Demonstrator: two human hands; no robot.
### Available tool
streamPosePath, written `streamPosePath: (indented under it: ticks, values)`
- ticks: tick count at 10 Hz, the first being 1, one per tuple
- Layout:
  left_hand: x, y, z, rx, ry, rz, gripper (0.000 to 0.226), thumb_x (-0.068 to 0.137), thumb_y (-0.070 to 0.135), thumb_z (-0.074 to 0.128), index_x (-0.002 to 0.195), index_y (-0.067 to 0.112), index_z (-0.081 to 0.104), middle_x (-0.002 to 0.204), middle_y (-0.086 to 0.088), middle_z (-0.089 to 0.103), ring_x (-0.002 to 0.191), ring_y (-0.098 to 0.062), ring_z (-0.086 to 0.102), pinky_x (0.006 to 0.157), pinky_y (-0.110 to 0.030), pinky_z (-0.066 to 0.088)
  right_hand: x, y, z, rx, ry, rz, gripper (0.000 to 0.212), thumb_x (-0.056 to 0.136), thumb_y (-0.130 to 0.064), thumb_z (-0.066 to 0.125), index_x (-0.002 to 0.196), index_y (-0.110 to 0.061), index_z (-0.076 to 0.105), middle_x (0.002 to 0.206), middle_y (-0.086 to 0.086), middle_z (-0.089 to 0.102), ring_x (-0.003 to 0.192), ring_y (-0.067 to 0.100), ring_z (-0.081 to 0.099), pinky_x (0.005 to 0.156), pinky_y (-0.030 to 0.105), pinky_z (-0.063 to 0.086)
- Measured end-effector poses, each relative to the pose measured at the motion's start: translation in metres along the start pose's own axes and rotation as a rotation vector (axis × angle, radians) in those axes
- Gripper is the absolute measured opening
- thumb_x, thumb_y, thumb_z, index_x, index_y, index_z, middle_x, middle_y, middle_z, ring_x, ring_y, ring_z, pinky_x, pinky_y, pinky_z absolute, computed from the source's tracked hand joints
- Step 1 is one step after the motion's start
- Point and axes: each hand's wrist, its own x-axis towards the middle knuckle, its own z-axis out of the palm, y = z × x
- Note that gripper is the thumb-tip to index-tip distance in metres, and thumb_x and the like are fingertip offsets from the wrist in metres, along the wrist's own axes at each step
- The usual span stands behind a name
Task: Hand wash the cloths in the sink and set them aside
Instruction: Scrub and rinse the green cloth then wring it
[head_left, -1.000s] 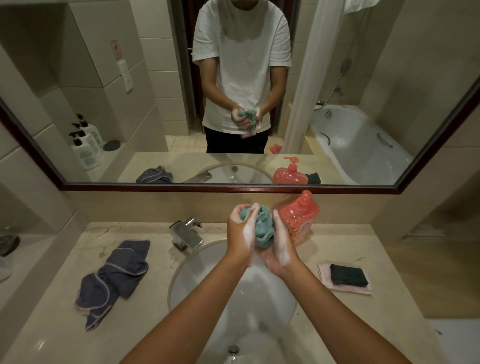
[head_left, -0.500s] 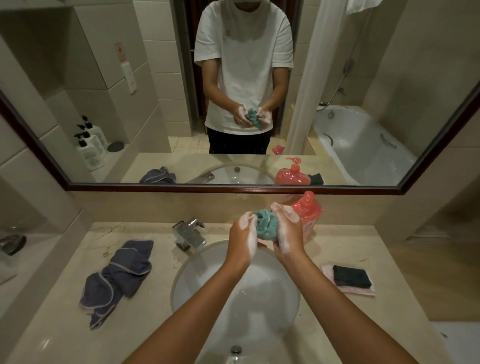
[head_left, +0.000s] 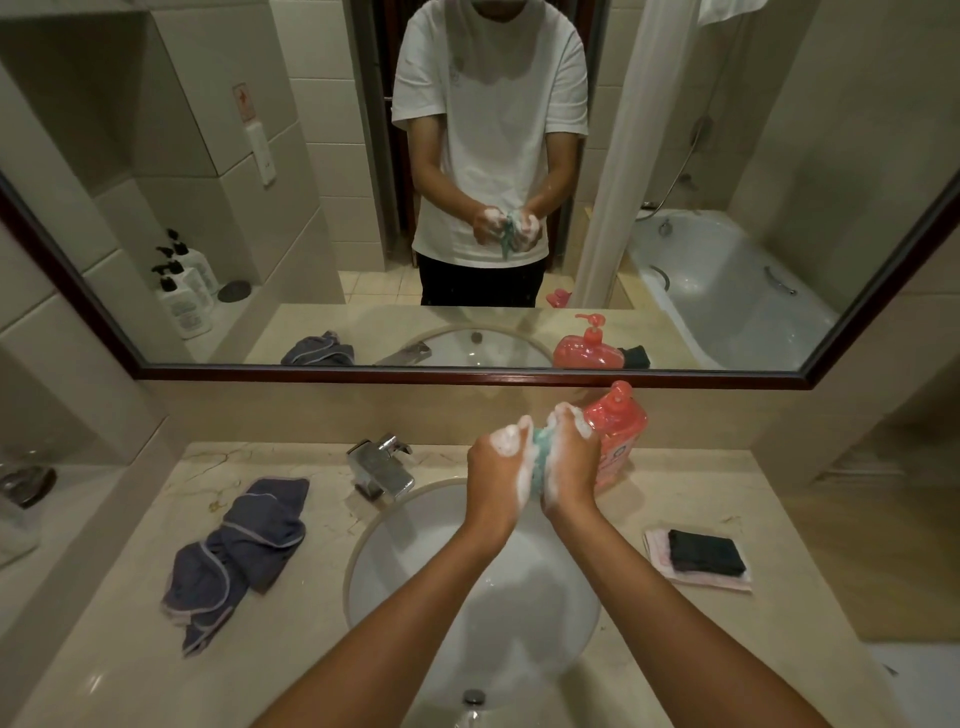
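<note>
Hands wring soapy teal cloth over sink.

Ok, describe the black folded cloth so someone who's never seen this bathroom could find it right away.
Start at the round sink in the beige counter and look to its right, past the red soap bottle. The black folded cloth lies there on a pink cloth; it is the only neatly folded dark square, unlike the crumpled grey-blue cloth left of the sink.

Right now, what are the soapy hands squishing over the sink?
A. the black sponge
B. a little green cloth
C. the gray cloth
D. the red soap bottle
B. The left hand and right hand, both foamy, hold the green cloth squeezed between them above the sink; the gray cloth lies on the counter to the left.
</note>
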Motion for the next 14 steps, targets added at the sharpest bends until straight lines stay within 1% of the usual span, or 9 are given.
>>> streamPosePath:
  ticks: [3, 4, 7, 8, 9, 11, 12, 13, 14]
  values:
    - [0.011, 0.005, -0.003, 0.003, -0.021, 0.029, 0.047, 0.105, 0.021, 0.052, 0.058, 0.022, 0.047, 0.048, 0.011, 0.046, 0.047, 0.003, 0.04, 0.053, -0.024, 0.037, -0.013, -0.005, 0.004, -0.133, -0.076, -0.085, 0.037, 0.104, -0.011, 0.044, 0.068, -0.021, 0.05, 0.058, -0.006, 0.054, 0.053, 0.005, 0.055, 0.053, 0.017, 0.044]
    - [0.009, 0.009, -0.002, 0.112, -0.049, 0.106, 0.043, 0.105, 0.021, 0.05, 0.062, 0.024, 0.049, 0.05, 0.011, 0.047, 0.044, 0.004, 0.046, 0.049, -0.014, 0.035, -0.013, -0.013, -0.001, -0.103, -0.125, -0.002, 0.024, 0.106, -0.027, 0.047, 0.082, -0.032, 0.047, 0.081, -0.011, 0.052, 0.064, -0.006, 0.06, 0.058, 0.014, 0.047]
    - [0.006, 0.005, -0.002, 0.075, -0.102, 0.102, 0.032, 0.105, 0.022, 0.049, 0.076, 0.016, 0.061, 0.058, 0.009, 0.056, 0.051, 0.007, 0.051, 0.057, -0.018, 0.042, -0.011, -0.014, 0.001, 0.016, -0.138, 0.123, 0.015, 0.106, -0.033, 0.047, 0.092, -0.029, 0.05, 0.093, -0.004, 0.059, 0.081, 0.012, 0.06, 0.073, 0.034, 0.05]
    - [0.004, -0.004, -0.006, 0.133, -0.144, 0.108, 0.034, 0.103, 0.031, 0.045, 0.1, 0.011, 0.073, 0.083, -0.013, 0.073, 0.076, -0.015, 0.07, 0.072, -0.034, 0.056, -0.01, -0.009, 0.001, 0.017, -0.202, 0.15, 0.024, 0.106, -0.035, 0.046, 0.09, -0.023, 0.06, 0.087, -0.001, 0.064, 0.078, 0.014, 0.063, 0.07, 0.03, 0.05]
    - [0.01, -0.004, -0.013, 0.326, -0.072, 0.12, 0.036, 0.105, 0.03, 0.042, 0.121, 0.013, 0.07, 0.1, -0.013, 0.075, 0.093, -0.026, 0.071, 0.084, -0.039, 0.055, -0.009, 0.0, 0.003, 0.049, -0.348, 0.218, 0.043, 0.104, -0.042, 0.044, 0.078, -0.022, 0.071, 0.079, -0.001, 0.07, 0.076, 0.012, 0.069, 0.069, 0.024, 0.054]
    - [0.014, -0.016, -0.025, 0.491, -0.027, 0.059, 0.034, 0.107, 0.023, 0.038, 0.129, 0.011, 0.06, 0.127, -0.01, 0.066, 0.117, -0.03, 0.06, 0.093, -0.034, 0.041, -0.011, 0.016, 0.0, 0.069, -0.447, 0.389, 0.02, 0.103, -0.029, 0.053, 0.098, -0.016, 0.068, 0.096, 0.005, 0.068, 0.092, 0.017, 0.066, 0.08, 0.029, 0.054]
    - [0.02, -0.023, -0.029, 0.401, -0.056, -0.031, 0.027, 0.107, 0.022, 0.039, 0.116, 0.006, 0.059, 0.115, -0.014, 0.065, 0.108, -0.031, 0.06, 0.089, -0.035, 0.044, -0.012, 0.026, -0.004, 0.052, -0.447, 0.261, 0.044, 0.104, -0.012, 0.048, 0.075, -0.021, 0.079, 0.077, -0.005, 0.072, 0.081, 0.012, 0.067, 0.072, 0.023, 0.057]
    - [0.019, -0.025, -0.031, 0.13, -0.065, -0.167, 0.024, 0.108, 0.025, 0.039, 0.11, 0.01, 0.059, 0.1, -0.012, 0.065, 0.084, -0.024, 0.063, 0.071, -0.034, 0.053, -0.01, 0.021, -0.007, 0.013, -0.391, 0.113, 0.019, 0.099, -0.005, 0.056, 0.098, -0.013, 0.073, 0.093, 0.009, 0.071, 0.09, 0.023, 0.068, 0.081, 0.037, 0.055]
    - [0.012, -0.022, -0.036, -0.311, -0.114, -0.398, 0.028, 0.108, 0.039, 0.039, 0.119, 0.023, 0.059, 0.099, -0.009, 0.067, 0.065, -0.016, 0.062, 0.05, -0.026, 0.05, 0.0, 0.02, -0.015, 0.012, -0.362, 0.017, 0.022, 0.093, 0.001, 0.064, 0.111, -0.012, 0.063, 0.113, 0.013, 0.065, 0.102, 0.028, 0.066, 0.08, 0.037, 0.057]
